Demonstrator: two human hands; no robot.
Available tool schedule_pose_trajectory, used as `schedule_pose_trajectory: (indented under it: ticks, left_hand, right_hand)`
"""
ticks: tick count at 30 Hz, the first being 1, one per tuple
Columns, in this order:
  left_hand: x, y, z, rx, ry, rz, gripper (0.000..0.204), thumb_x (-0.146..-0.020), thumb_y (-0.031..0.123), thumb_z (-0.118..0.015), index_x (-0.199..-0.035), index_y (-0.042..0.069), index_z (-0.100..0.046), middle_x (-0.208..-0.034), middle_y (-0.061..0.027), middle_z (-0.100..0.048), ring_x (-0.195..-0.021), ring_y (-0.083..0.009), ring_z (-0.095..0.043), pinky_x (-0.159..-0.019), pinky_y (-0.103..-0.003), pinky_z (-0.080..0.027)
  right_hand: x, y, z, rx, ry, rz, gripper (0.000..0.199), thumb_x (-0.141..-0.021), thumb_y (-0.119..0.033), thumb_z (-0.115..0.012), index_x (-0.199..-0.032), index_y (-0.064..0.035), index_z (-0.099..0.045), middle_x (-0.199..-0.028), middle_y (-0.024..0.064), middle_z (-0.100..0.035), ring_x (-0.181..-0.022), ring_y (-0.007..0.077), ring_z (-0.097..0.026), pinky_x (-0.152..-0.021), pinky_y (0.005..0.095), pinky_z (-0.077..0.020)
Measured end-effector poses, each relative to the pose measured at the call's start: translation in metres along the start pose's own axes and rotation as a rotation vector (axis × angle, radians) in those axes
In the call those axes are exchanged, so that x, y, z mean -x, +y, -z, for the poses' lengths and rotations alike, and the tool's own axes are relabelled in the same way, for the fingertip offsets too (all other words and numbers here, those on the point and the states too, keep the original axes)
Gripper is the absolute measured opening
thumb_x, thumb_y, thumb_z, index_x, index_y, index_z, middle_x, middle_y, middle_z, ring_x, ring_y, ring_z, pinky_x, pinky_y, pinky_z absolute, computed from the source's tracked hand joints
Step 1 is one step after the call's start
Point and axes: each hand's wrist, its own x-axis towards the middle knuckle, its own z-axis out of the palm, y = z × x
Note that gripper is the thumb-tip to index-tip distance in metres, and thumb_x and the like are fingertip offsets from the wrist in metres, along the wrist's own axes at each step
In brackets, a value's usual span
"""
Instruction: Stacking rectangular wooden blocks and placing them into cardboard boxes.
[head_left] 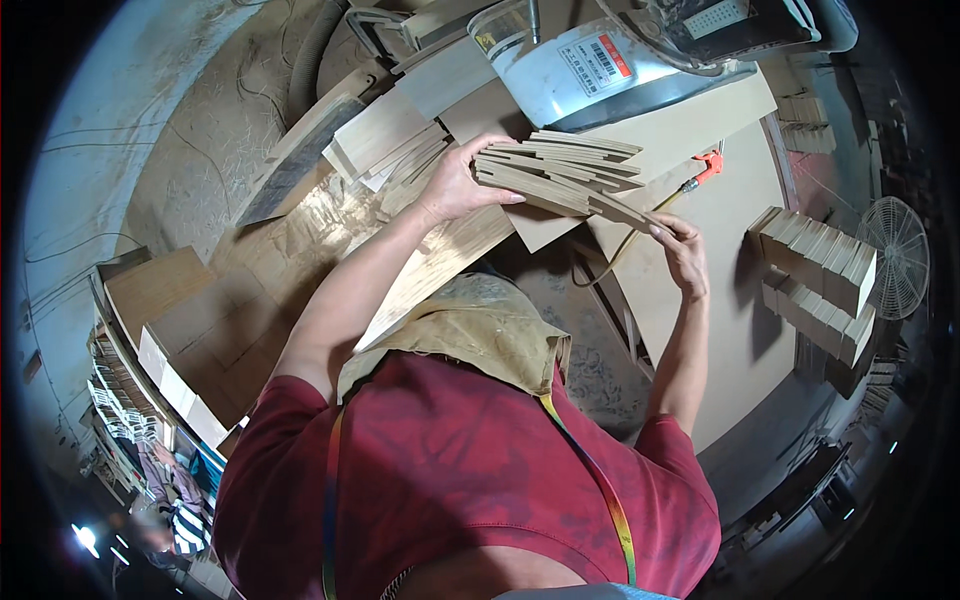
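A fanned stack of thin wooden slats (560,165) is held out over the workbench, its pieces spread apart toward the right. My left hand (462,185) is closed round the stack's left end, thumb on the near side. One slat (618,210) sticks out from the near side of the stack toward the right. Its outer end is pinched between the thumb and fingers of my right hand (682,248). The slat's inner end still overlaps the stack. Beyond the stack, a white machine with a curved housing (575,75) stands over pale boards.
An orange air blow gun (710,165) with a yellowish hose lies on the pale panel (740,230) to the right. Stacked wooden pieces (825,265) stand further right, before a round fan (893,258). Loose boards (385,125) lie at left. Another person (175,490) is at lower left.
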Motion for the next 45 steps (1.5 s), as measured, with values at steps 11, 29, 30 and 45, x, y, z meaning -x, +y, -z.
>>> schedule_pose_trajectory:
  ticks: [11, 29, 30, 45]
  left_hand:
    - [0.008, 0.006, 0.009, 0.016, -0.041, -0.003, 0.087, -0.068, 0.005, -0.096, -0.147, 0.016, -0.061, -0.139, -0.0033, -0.071, -0.122, -0.0199, -0.068, -0.115, -0.036, -0.048]
    - [0.015, 0.014, 0.002, -0.040, -0.003, -0.098, 0.122, -0.058, 0.012, -0.103, -0.164, 0.019, -0.043, -0.160, -0.0049, -0.057, -0.147, -0.0264, -0.053, -0.128, -0.044, -0.038]
    - [0.013, 0.013, 0.003, -0.020, -0.023, -0.047, 0.122, -0.058, 0.013, -0.103, -0.164, 0.019, -0.043, -0.160, -0.0051, -0.056, -0.147, -0.0268, -0.053, -0.128, -0.045, -0.038]
    - [0.001, 0.007, -0.007, -0.052, 0.032, -0.084, 0.131, -0.055, 0.026, -0.106, -0.166, 0.018, -0.037, -0.163, -0.0119, -0.051, -0.145, -0.0314, -0.054, -0.126, -0.047, -0.040]
  right_hand:
    - [-0.027, -0.041, 0.023, -0.004, 0.343, 0.198, 0.029, -0.103, -0.007, -0.072, -0.128, 0.0067, -0.074, -0.119, 0.0125, -0.077, -0.107, 0.0160, -0.068, -0.100, 0.0246, -0.0480]
    - [-0.065, 0.008, -0.103, -0.450, -0.182, 0.036, 0.086, -0.109, -0.070, -0.033, -0.120, 0.0021, -0.078, -0.122, 0.0151, -0.076, -0.110, 0.0230, -0.066, -0.102, 0.0355, -0.0470]
    - [-0.062, 0.012, -0.098, -0.454, -0.095, 0.047, 0.089, -0.107, -0.074, -0.032, -0.123, 0.0018, -0.077, -0.126, 0.0162, -0.074, -0.115, 0.0248, -0.065, -0.106, 0.0371, -0.0456]
    - [-0.030, -0.003, -0.189, -0.306, 0.135, 0.268, 0.104, -0.098, -0.073, -0.043, -0.172, -0.0025, -0.024, -0.175, 0.0229, -0.029, -0.161, 0.0384, -0.025, -0.129, 0.0543, -0.0174]
